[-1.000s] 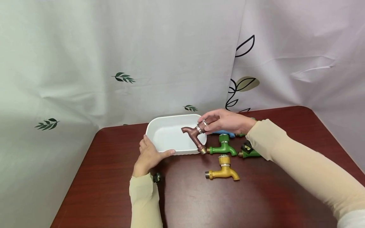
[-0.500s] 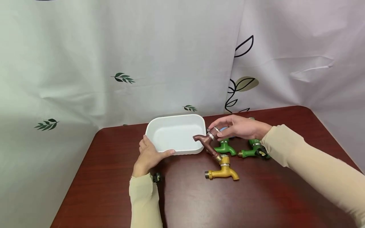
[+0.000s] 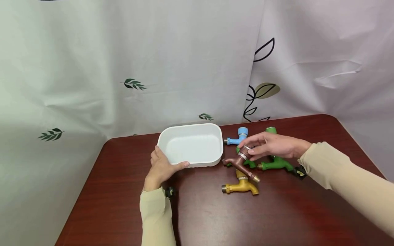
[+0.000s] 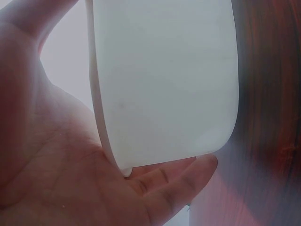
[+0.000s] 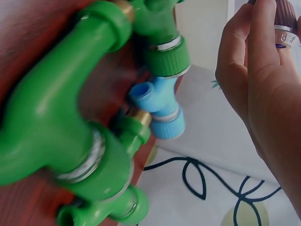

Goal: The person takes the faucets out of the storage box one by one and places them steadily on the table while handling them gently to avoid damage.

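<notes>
My left hand (image 3: 162, 169) holds the front left corner of a white plastic tub (image 3: 194, 147), its thumb along the front wall. The left wrist view shows the fingers bent against the tub's wall (image 4: 164, 84). My right hand (image 3: 274, 145) pinches the ribbed knob of a brown tap (image 3: 237, 162) between thumb and fingers. This tap is tilted in the air right of the tub, its brass-threaded end pointing down to the right. Behind it a green tap (image 3: 250, 164) is mostly hidden. A yellow tap (image 3: 240, 187) lies just below it, its knob partly covered.
A blue tap (image 3: 237, 140) lies behind, right of the tub. Another green tap (image 3: 277, 164) lies under my right wrist, and a further green knob (image 3: 271, 130) shows beyond it. A printed curtain (image 3: 172, 68) hangs behind the dark red table (image 3: 123, 205).
My right hand has carried the brown tap from over the tub's right side rightward and toward me, above the other taps. The blue tap has come into view. My left hand and the tub stay put.
</notes>
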The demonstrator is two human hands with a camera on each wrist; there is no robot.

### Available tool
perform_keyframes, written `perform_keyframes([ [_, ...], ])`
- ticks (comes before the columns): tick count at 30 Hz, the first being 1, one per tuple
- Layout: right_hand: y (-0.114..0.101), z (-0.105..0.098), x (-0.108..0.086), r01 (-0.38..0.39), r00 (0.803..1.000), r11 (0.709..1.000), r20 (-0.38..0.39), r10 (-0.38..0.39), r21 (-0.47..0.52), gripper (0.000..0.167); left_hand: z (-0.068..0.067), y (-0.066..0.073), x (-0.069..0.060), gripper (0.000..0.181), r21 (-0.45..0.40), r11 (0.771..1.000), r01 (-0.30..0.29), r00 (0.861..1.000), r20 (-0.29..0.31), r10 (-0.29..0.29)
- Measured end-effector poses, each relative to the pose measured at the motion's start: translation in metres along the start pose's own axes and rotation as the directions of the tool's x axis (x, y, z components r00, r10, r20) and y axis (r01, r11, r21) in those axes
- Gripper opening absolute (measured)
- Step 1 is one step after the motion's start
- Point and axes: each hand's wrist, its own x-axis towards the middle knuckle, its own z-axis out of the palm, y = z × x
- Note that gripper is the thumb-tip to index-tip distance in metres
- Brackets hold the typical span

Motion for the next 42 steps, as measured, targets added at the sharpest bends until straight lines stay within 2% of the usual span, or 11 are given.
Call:
perform_keyframes([
  [7,0.009,-0.003,-0.018,-0.044,0.999,0.998,-0.009,0.043,-0.034,0.046,0.0,0.0,-0.001,0.144,0.001,1.0,0.002,1.0,-0.006,-0.002],
  [15,0.014,-0.008,-0.032,-0.023,0.999,0.991,0.024,0.026,-0.135,0.043,0.0,0.001,0.0,0.144,-0.002,1.0,0.004,1.0,-0.012,-0.004],
  [21,0.017,-0.013,-0.041,-0.049,0.997,0.992,0.054,0.055,-0.113,0.045,0.0,0.0,0.0,0.144,-0.008,1.0,0.006,1.0,-0.003,-0.006],
  [27,0.021,-0.016,-0.047,-0.023,0.993,0.985,0.111,0.042,-0.168,0.044,0.0,0.0,0.0,0.144,-0.005,1.0,0.0,1.0,-0.005,0.0],
  [30,0.024,-0.016,-0.049,-0.016,0.989,0.987,0.139,0.039,-0.159,0.044,0.0,0.0,-0.001,0.144,-0.007,1.0,-0.001,1.0,-0.006,0.001],
  [42,0.034,-0.013,-0.056,-0.028,0.985,0.98,0.161,0.06,-0.197,0.041,-0.001,0.002,-0.003,0.143,-0.009,1.0,0.012,1.0,-0.007,-0.012],
])
